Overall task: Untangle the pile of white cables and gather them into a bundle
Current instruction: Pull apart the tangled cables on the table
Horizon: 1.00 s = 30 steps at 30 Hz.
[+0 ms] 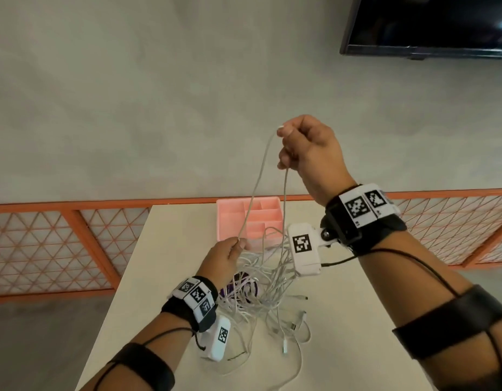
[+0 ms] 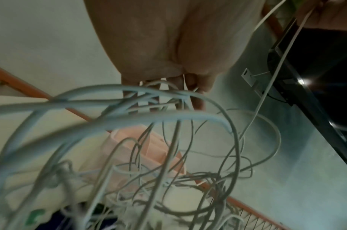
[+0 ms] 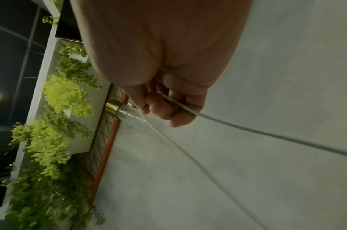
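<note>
A tangle of white cables lies on the white table, with several plug ends trailing toward the front. My right hand is raised high above the table and grips one white cable in its curled fingers; two strands of it hang down from the fist. My left hand is lower, just above the pile, pinching one of those strands between thumb and fingertips. In the left wrist view loops of white cables hang blurred below my left fingers.
A pink compartment tray stands at the table's far edge behind the pile. Something purple lies under the cables. An orange mesh railing runs behind the table. A dark screen hangs on the wall, upper right.
</note>
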### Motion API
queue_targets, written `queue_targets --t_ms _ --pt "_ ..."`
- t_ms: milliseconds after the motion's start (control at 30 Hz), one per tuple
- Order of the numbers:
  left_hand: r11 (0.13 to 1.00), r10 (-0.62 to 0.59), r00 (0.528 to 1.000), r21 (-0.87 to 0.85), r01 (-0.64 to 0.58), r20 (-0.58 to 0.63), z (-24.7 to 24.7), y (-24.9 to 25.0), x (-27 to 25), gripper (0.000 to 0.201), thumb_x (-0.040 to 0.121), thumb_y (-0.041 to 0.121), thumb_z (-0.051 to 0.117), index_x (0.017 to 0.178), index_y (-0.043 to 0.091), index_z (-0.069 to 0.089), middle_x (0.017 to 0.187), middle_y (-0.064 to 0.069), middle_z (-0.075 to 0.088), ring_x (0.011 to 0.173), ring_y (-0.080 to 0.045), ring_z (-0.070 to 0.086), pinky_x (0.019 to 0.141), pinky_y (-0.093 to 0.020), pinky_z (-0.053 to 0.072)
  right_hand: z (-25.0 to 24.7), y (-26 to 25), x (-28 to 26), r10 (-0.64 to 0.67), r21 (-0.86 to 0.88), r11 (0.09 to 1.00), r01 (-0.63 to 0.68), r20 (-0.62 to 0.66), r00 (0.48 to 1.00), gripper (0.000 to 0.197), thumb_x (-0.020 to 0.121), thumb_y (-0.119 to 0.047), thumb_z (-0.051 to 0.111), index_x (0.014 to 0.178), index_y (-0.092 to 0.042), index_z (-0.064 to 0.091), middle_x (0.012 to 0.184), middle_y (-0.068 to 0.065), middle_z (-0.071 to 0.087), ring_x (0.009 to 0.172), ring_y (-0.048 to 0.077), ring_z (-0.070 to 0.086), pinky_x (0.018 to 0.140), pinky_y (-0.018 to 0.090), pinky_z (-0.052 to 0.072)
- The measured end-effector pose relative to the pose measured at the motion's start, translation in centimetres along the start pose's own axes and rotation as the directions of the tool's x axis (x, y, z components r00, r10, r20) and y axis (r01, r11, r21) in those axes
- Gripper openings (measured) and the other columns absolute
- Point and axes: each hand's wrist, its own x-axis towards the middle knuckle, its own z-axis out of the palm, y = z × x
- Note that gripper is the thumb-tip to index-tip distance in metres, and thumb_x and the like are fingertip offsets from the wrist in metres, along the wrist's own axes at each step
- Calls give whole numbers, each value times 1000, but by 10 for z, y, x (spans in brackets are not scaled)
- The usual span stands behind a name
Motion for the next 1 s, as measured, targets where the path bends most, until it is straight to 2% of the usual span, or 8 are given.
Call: queue_targets --t_ms 67,167,267,500,633,733,867,1000 --pt "1000 -6 1000 -5 6 -6 -9 8 6 29 106 27 43 99 22 70 119 15 65 118 -6 57 89 -9 37 2 7 1 -26 -31 999 26 -14 1000 16 99 -7 52 84 -13 53 59 -5 48 51 18 50 57 32 49" --pt "998 55 994 -19 -58 -96 -27 28 13 29 106 30 44 96 33 72 116 14 70 113 -9 63 94 -26 45 -3 43 -6 38 -227 974 -24 58 998 12 98 -10 56 86 -11 55 60 3 55 56 21 56 58 29 48" --pt "975 164 963 -114 -191 -213 -50 61 20 31 106 22 45 96 21 74 103 3 75 101 -11 69 90 -30 49 -14 91 -24 177 -445 891 -96 144 974 15 97 -16 57 83 -12 58 65 4 66 62 17 61 66 32 48" --pt "824 2 952 -539 -175 -306 -87 119 18 33 108 17 36 96 10 66 81 -7 74 82 -34 74 83 -47 56 -51 172 -81 549 -820 510 -261 77 833 18 96 -22 56 90 -8 64 89 6 72 75 19 63 71 30 47" --pt "750 -57 912 -621 -229 -405 -101 126 16 31 107 17 37 95 12 66 78 -7 72 76 -30 73 70 -39 56 -75 210 -118 742 -942 222 -253 -6 670 20 96 -23 48 80 -14 54 98 10 64 91 24 60 74 26 40" --pt "760 -85 908 -616 -208 -410 -103 122 20 31 107 16 37 96 12 66 75 -6 72 73 -27 73 71 -36 58 -93 224 -132 774 -944 90 -318 -135 618 24 96 -22 45 96 -10 65 106 9 67 101 28 64 79 28 46" --pt "865 -117 946 -499 -53 -302 -83 104 25 33 107 13 36 97 11 68 76 -10 73 65 -24 70 64 -32 54 -94 210 -114 830 -690 310 -654 -139 540 22 97 -13 53 87 2 66 82 20 72 71 31 70 62 30 55" --pt "916 -176 974 -387 109 -142 -45 82 24 32 107 22 40 99 8 68 79 -11 74 60 -23 68 56 -29 49 -74 158 -75 732 -377 620 -688 -35 680 28 101 -15 52 94 11 61 80 32 70 70 41 71 62 41 61"
